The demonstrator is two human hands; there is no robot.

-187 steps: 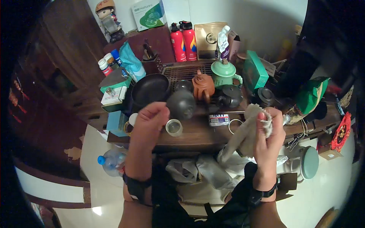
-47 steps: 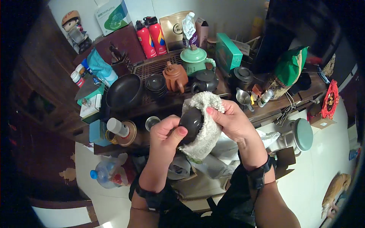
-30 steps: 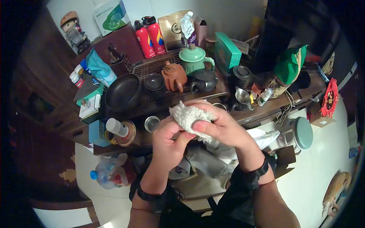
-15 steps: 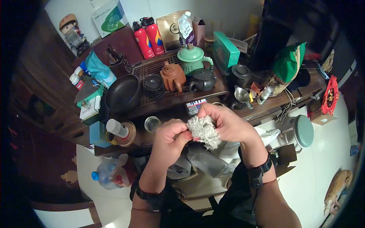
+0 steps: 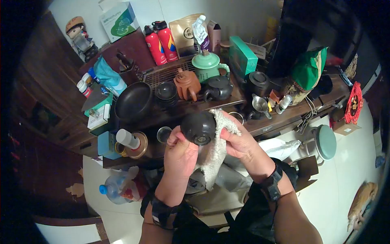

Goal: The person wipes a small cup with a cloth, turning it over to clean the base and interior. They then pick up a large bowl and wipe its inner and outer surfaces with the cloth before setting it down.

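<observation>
A small black cup (image 5: 198,127) is tipped so that its underside shows, held at its left edge by my left hand (image 5: 180,152). Pinched in my right hand (image 5: 235,140) is a whitish fluffy cloth (image 5: 217,156), which touches the cup's right side and hangs down between my hands. Behind them on the slatted tray (image 5: 156,75) stand a stack of black cups (image 5: 166,91), a brown clay teapot (image 5: 187,83), a black teapot (image 5: 218,86) and a green lidded pot (image 5: 206,63).
A black pan (image 5: 133,101) and a white-capped container (image 5: 127,139) are at the left. A metal pitcher (image 5: 260,103) and a green bag (image 5: 308,69) stand on the right. Below are a plastic bottle (image 5: 118,187) and a green-topped stool (image 5: 326,142).
The black cup now shows between my hands, where the bunched cloth was before. The cloth has opened out and hangs lower. My left wrist has turned.
</observation>
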